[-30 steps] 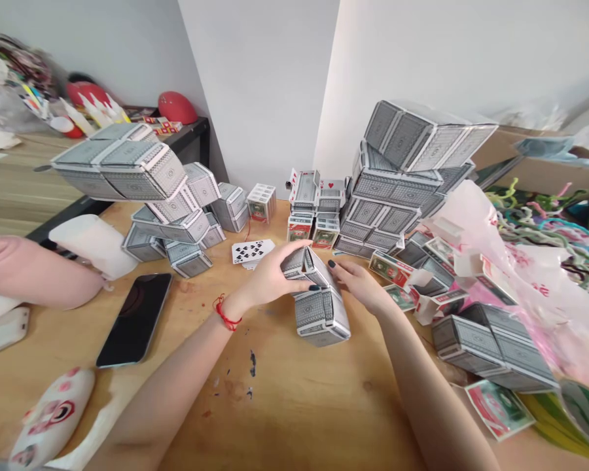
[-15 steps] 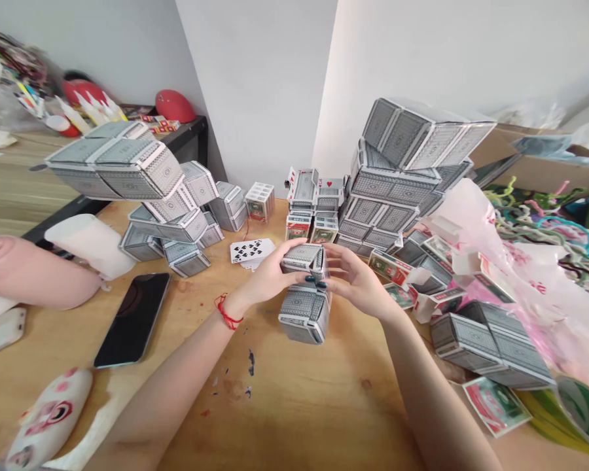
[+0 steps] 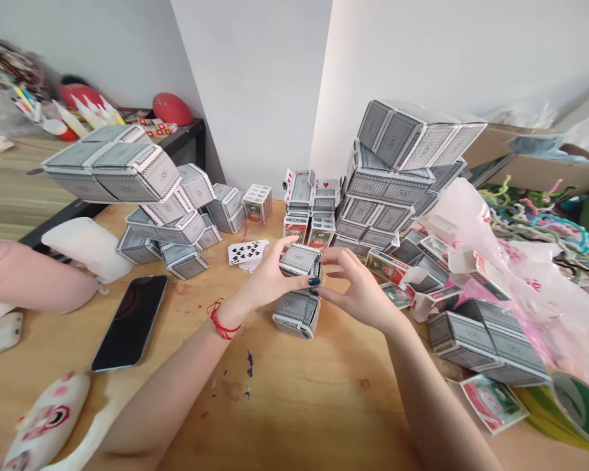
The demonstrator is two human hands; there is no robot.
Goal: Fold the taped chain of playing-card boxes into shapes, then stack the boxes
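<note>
A two-part block of folded playing cards, with grey patterned backs outward, is between my hands above the middle of the table. My left hand wraps round its far part, with the thumb across the near side. At the right edge, my right hand has fingers and thumb curled in a pinch against the block. What exactly those fingertips grip is partly hidden. Just left of the block, a loose pile of playing cards lies face up with a spade card on top. Opened card boxes stand behind it.
Stacked card blocks rise at the left and right. A black phone and a pink bottle are at left. Emptied card boxes, another card block and yellow-green tape crowd the right.
The block has shifted slightly left and tilted a little in my hands. My right fingers have drawn into a tighter pinch at its right edge, and the view has moved slightly.
</note>
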